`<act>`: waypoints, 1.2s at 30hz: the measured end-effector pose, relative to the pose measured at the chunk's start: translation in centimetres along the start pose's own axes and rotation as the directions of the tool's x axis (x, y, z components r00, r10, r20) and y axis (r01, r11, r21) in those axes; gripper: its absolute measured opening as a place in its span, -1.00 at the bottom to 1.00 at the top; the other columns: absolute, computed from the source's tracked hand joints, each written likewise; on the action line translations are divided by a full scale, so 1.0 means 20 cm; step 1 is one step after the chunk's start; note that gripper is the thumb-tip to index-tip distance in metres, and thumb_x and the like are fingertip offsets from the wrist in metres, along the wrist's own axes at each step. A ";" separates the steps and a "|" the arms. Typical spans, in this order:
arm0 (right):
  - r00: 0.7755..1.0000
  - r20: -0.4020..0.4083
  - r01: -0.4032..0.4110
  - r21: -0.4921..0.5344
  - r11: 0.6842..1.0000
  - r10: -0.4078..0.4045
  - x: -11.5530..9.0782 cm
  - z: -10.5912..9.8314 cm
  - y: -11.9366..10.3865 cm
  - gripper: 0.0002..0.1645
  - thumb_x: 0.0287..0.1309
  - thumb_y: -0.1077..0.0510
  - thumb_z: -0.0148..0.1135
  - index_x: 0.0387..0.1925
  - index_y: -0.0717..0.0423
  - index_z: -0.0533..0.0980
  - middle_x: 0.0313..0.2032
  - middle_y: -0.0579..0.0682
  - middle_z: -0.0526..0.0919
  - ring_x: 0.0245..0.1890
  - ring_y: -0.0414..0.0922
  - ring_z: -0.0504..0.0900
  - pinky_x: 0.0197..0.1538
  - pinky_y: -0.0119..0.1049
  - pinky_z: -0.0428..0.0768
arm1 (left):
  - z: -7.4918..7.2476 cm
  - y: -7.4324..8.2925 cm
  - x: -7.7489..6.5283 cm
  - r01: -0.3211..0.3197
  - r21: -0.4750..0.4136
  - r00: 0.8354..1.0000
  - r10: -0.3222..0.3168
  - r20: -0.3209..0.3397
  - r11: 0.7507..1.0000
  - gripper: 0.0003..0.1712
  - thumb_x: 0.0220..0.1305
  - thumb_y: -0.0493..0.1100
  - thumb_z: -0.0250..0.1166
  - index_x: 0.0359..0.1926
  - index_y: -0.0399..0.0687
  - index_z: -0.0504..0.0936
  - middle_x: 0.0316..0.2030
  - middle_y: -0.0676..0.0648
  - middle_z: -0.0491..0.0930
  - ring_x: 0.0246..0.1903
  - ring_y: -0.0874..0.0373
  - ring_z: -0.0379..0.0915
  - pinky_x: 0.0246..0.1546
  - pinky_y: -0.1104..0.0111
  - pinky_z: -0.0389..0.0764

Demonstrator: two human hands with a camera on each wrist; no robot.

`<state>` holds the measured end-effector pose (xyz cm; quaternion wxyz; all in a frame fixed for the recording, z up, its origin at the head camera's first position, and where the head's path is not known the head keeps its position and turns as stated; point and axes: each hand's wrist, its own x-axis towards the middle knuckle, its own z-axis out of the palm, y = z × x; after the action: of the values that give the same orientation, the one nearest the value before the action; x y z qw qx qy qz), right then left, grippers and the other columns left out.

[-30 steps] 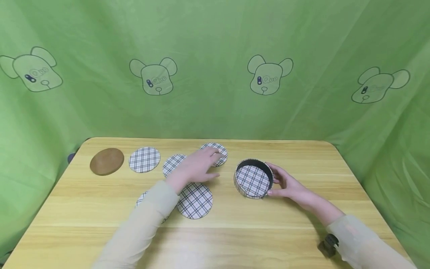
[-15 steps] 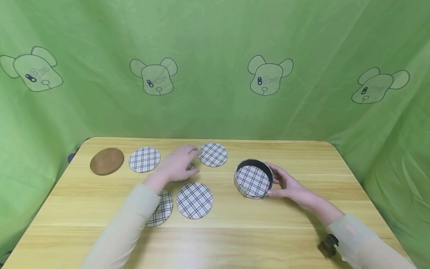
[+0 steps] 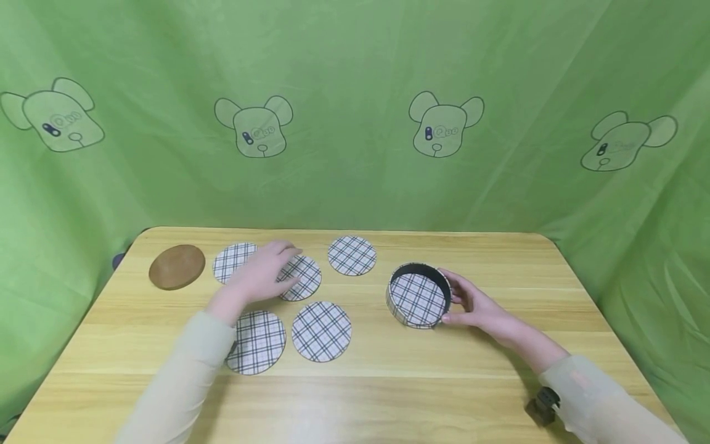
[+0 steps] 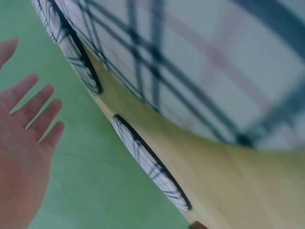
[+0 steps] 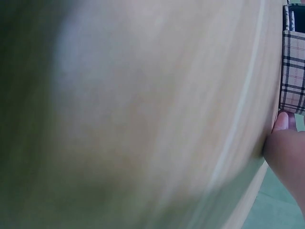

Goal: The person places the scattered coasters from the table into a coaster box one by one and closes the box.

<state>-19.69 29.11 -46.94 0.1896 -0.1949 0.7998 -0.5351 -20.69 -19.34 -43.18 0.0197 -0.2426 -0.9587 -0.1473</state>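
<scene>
In the head view my left hand is over the table, its fingers spread and holding nothing. It partly covers two round plaid coasters, one at the back left and one beneath its fingertips. The left wrist view shows the same hand with fingers extended, apart from the coasters. My right hand grips the right side of a round plaid coaster holder, thumb in front and fingers behind. The holder stands upright on the table; its inside wall is black and a plaid surface shows inside. In the right wrist view my thumb is against the holder.
Other plaid coasters lie flat: one at the back, one in the middle and one at the front left. A brown disc lies at the far left of the wooden table. A green curtain hangs behind.
My left hand has moved left from beside the back coaster, across the middle one, towards the back-left coaster. The coasters lie where they were. My right hand and the holder have not moved.
</scene>
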 end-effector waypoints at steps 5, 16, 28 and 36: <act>1.000 -0.001 -0.001 0.004 1.000 0.001 0.00 0.00 0.00 0.25 0.16 0.33 0.47 0.68 0.27 -0.10 0.58 0.49 0.08 0.23 -0.40 0.47 0.27 -0.62 0.45 | -0.01 -0.07 -0.03 0.006 0.031 1.000 -0.006 -0.015 1.000 -0.22 0.37 0.07 0.40 0.46 -0.24 0.48 0.42 -0.33 0.47 0.46 -0.29 0.35 0.54 -0.20 0.36; 1.000 -0.001 -0.010 -0.007 1.000 0.010 0.00 0.00 -0.01 0.25 0.16 0.31 0.48 0.68 0.25 -0.09 0.57 0.46 0.12 0.26 -0.31 0.46 0.29 -0.58 0.44 | -0.04 -0.20 -0.11 0.040 0.064 0.999 -0.038 -0.033 0.997 -0.21 0.36 0.09 0.40 0.44 -0.27 0.49 0.41 -0.38 0.46 0.45 -0.37 0.32 0.52 -0.29 0.32; 1.000 0.005 -0.011 0.007 1.000 0.011 -0.01 0.00 -0.02 0.25 0.17 0.32 0.47 0.69 0.25 -0.10 0.59 0.46 0.08 0.29 -0.29 0.43 0.28 -0.61 0.46 | -0.06 -0.33 -0.16 0.106 0.032 0.994 -0.105 -0.010 0.994 -0.14 0.28 0.10 0.46 0.47 -0.24 0.46 0.44 -0.40 0.40 0.46 -0.38 0.27 0.53 -0.31 0.31; 1.000 0.004 -0.010 0.013 1.000 0.010 -0.01 0.00 -0.02 0.24 0.16 0.32 0.48 0.68 0.24 -0.08 0.59 0.44 0.11 0.31 -0.21 0.43 0.30 -0.60 0.43 | -0.07 -0.40 -0.18 0.158 -0.001 0.987 -0.158 -0.018 0.987 -0.02 0.20 0.14 0.54 0.48 -0.29 0.43 0.44 -0.42 0.39 0.45 -0.38 0.27 0.52 -0.28 0.33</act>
<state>-19.47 28.99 -46.54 0.1950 -0.1907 0.7970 -0.5389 -21.24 -28.13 -44.34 0.0168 -0.1646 -0.9747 -0.1506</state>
